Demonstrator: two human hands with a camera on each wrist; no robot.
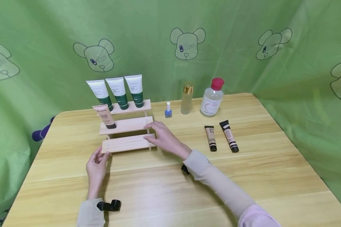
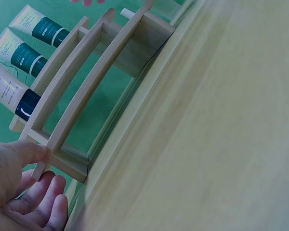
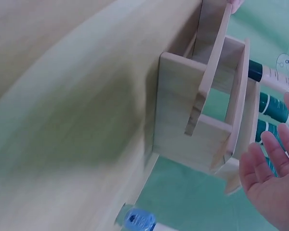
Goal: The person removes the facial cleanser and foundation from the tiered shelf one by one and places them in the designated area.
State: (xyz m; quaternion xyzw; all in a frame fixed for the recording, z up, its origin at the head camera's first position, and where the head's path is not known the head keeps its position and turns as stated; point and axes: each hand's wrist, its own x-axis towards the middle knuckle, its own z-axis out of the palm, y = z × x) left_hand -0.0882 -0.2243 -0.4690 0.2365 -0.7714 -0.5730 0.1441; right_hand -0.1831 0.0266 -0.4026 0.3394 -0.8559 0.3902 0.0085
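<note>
A three-tier wooden display rack (image 1: 134,123) stands at the left of the table. My left hand (image 1: 97,167) pinches the left end of its lowest step, thumb on one side and fingers on the other, as the left wrist view shows. Beside the rack's right end is my right hand (image 1: 167,138); its fingers (image 3: 274,153) are spread and hold nothing. On the top step stand three white-and-green squeeze tubes (image 1: 134,88). A pink BB cream tube (image 1: 105,116) stands cap down at the left of the middle step. The lowest step bears nothing.
Right of the rack stand a blue nail polish bottle (image 1: 168,112), a gold-capped bottle (image 1: 186,102) and a red-capped clear bottle (image 1: 211,101). Two small black-capped tubes, one short (image 1: 211,137) and one longer (image 1: 229,137), lie farther right. A green curtain (image 1: 147,47) hangs behind the table (image 1: 159,189).
</note>
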